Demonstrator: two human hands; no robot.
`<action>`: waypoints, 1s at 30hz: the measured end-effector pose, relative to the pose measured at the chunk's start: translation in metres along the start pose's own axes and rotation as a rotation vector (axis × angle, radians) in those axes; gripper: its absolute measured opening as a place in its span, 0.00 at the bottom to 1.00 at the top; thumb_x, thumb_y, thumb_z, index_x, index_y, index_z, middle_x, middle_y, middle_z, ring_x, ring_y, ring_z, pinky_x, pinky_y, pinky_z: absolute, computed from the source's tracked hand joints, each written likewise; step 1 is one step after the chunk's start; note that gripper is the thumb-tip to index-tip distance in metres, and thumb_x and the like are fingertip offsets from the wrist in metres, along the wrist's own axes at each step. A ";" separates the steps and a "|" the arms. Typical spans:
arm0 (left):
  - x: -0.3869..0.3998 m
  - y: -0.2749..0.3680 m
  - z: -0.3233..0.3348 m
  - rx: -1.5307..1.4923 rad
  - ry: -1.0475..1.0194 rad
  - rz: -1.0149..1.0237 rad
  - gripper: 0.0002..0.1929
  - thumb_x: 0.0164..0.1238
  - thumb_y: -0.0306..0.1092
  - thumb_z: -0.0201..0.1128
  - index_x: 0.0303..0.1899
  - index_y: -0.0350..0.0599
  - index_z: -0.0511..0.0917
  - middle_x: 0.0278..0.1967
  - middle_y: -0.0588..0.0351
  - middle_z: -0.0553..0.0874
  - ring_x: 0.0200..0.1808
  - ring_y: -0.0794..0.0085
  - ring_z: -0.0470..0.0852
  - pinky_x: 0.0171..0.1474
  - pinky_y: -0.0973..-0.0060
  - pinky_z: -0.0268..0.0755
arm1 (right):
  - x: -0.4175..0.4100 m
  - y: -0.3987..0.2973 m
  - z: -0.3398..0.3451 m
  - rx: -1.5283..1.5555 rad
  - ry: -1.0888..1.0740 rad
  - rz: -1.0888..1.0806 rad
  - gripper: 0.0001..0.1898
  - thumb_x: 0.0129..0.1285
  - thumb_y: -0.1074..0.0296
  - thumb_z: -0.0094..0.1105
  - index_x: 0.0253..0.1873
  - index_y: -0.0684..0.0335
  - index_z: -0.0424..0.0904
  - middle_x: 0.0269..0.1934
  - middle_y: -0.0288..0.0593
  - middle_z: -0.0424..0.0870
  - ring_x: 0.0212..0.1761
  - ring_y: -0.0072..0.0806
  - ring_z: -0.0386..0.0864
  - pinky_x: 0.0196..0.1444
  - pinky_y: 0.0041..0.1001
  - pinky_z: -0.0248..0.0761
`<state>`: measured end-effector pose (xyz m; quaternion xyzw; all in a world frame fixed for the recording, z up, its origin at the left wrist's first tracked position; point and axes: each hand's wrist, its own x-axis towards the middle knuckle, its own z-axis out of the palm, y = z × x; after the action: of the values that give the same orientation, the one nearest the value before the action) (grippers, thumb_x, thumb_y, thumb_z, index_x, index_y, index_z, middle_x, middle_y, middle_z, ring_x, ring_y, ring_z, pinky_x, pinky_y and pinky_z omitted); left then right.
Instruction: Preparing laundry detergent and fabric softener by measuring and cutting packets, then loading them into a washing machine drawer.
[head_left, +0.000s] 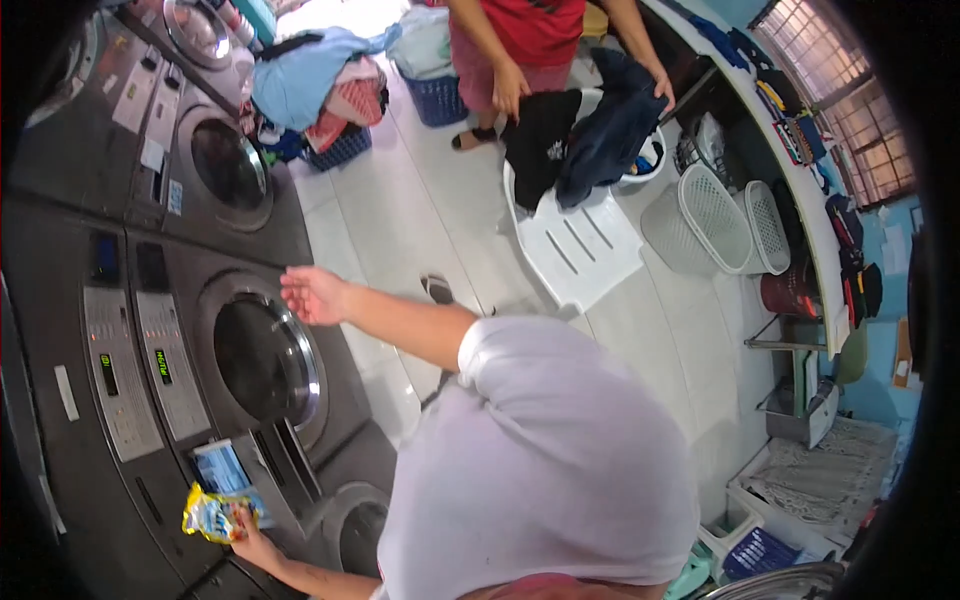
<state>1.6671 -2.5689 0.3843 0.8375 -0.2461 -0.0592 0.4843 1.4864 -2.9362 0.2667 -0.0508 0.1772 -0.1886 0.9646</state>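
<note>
My left hand (251, 536), at lower left, is closed round a yellow and white plastic packet (214, 517) bearing writing. Beside the packet, a blue and white printed packet (221, 469) lies against the machine front near a pulled-out grey dispenser drawer (281, 465). My right hand (311, 296) is held out with fingers slightly curled and nothing in it, in front of the round glass door (262, 356) of a dark grey washing machine. Green lit displays (160, 366) show on its control panel. Further machines with round doors (229, 169) stand beside it.
Another person (517, 45) holds dark clothes (607, 127) over a white plastic chair (577, 247). Baskets piled with laundry (307, 75) stand at the top. White laundry baskets (694, 221) sit under a long shelf (814, 187) with folded clothes. A sandal (437, 288) lies on the tiled floor.
</note>
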 end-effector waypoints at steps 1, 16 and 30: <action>0.002 -0.005 -0.005 0.038 -0.012 0.035 0.18 0.55 0.32 0.61 0.44 0.28 0.71 0.40 0.50 0.78 0.38 0.72 0.77 0.42 0.77 0.69 | 0.003 -0.002 0.004 -0.048 -0.075 -0.030 0.10 0.58 0.53 0.48 0.34 0.52 0.70 0.27 0.30 0.73 0.27 0.20 0.69 0.29 0.20 0.61; -0.008 -0.022 -0.002 -0.100 0.085 -0.013 0.17 0.55 0.30 0.61 0.43 0.27 0.72 0.40 0.50 0.78 0.38 0.72 0.77 0.41 0.76 0.70 | -0.018 0.021 0.034 -0.250 -0.199 0.017 0.12 0.59 0.55 0.49 0.43 0.53 0.69 0.30 0.31 0.72 0.27 0.20 0.69 0.27 0.21 0.61; -0.011 -0.030 -0.035 -0.017 0.064 0.007 0.13 0.60 0.33 0.55 0.39 0.32 0.76 0.35 0.53 0.81 0.36 0.76 0.78 0.37 0.79 0.70 | -0.035 0.068 0.111 -0.695 -0.411 -0.202 0.13 0.58 0.62 0.52 0.45 0.62 0.69 0.26 0.34 0.72 0.21 0.15 0.67 0.22 0.16 0.63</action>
<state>1.6801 -2.5243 0.3763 0.8340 -0.2329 -0.0327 0.4991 1.5193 -2.8567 0.3702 -0.4270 0.0284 -0.1975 0.8820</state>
